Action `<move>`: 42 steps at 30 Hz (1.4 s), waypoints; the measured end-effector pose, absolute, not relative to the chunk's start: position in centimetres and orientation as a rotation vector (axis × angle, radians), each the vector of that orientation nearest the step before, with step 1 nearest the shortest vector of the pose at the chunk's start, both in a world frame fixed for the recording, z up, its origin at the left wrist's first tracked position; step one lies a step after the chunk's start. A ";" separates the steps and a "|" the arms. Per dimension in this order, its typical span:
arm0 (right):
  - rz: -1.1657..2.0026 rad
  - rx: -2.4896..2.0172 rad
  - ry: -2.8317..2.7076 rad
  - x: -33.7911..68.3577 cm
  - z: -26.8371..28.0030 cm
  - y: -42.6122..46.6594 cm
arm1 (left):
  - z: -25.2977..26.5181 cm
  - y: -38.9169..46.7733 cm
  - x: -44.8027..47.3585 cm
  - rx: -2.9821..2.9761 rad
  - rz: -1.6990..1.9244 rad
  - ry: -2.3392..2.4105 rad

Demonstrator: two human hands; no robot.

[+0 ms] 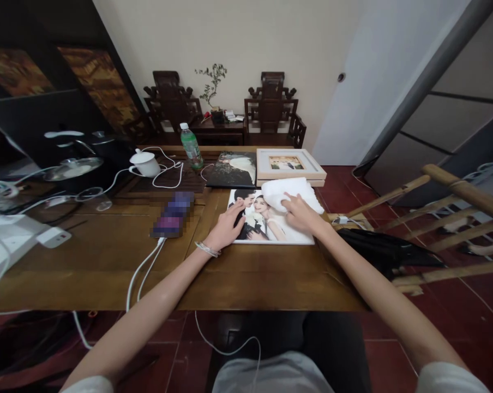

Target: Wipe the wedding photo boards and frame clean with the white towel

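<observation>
A wedding photo panel [254,232], possibly an album, lies flat near the front of the wooden table, showing a couple. My left hand [229,222] rests on its left edge, fingers stretched out and holding nothing. On its upper right part lies a folded white cloth [312,191]. My right hand [299,212] grips the near side of this cloth and presses it against the panel; some fingertips are hidden. Behind the panel are a dark photo album [234,169] with a white dress on its cover and a pale box [312,176] bearing a framed picture.
Left of my left hand lies a phone [173,215] with a white cable. Farther back stand a bottle [191,146] and a lidded white cup [145,164]. A power strip [13,240] and tangled cables cover the table's left side. A wooden chair [467,218] stands right.
</observation>
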State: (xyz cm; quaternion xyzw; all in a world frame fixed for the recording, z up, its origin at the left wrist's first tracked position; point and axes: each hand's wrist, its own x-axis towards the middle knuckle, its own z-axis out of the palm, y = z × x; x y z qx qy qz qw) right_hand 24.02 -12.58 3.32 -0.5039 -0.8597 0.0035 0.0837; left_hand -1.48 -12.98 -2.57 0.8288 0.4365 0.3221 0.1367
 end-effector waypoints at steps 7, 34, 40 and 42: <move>0.045 -1.293 -2.685 23.1 2.2 -22.9 | -3.1 -12.9 -1.3 2.367 0.953 1.285; 0.073 -1.364 -2.699 20.2 3.1 -20.2 | -3.4 -12.5 -1.4 2.363 0.946 1.277; -0.092 -1.499 -2.663 19.7 2.7 -13.8 | -3.4 -12.6 -1.4 2.368 0.963 1.268; -0.129 -1.491 -2.681 19.2 2.1 -14.7 | -3.2 -12.7 -1.3 2.368 0.954 1.270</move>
